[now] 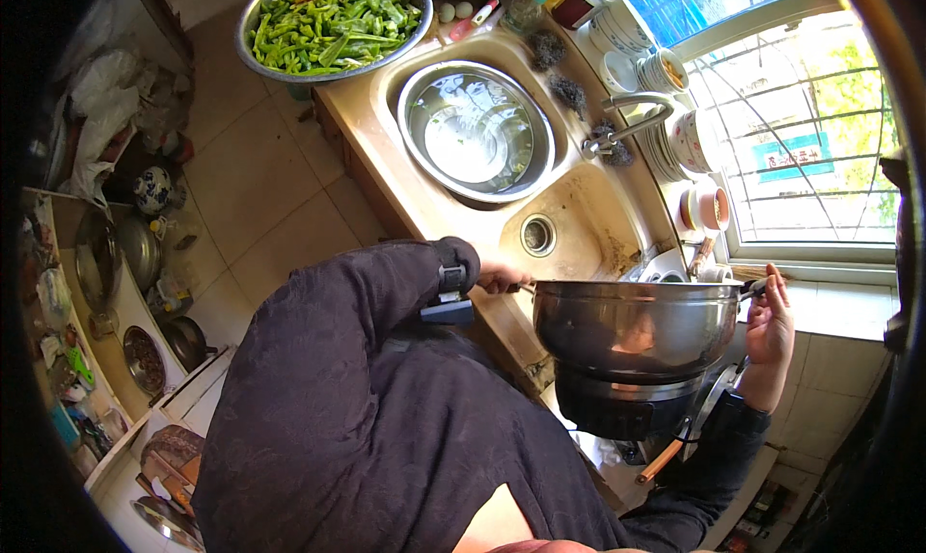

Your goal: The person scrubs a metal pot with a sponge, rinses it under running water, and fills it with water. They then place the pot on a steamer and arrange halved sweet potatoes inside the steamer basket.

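Observation:
A large stainless-steel pot [629, 329] is tipped steeply, with its rim turned away from me toward the sink's smaller basin [615, 198]. My left hand [499, 274] grips the handle on its left side. On the opposite side, my right hand [769, 321] holds the other handle from the outside. The pot's stepped lower part is dark, and its inside is hidden from me. Just beyond the rim, the round drain [539, 235] shows in the basin. In the larger basin sits a wide metal bowl [477, 193] holding clear water.
A metal basin of sliced green peppers [336, 29] stands beyond the sink's left end. The curved faucet [644, 108] rises at the back edge, near dark scouring pads [568, 94] and stacked bowls [687, 141]. A wood-handled pan [660, 460] lies below my right forearm.

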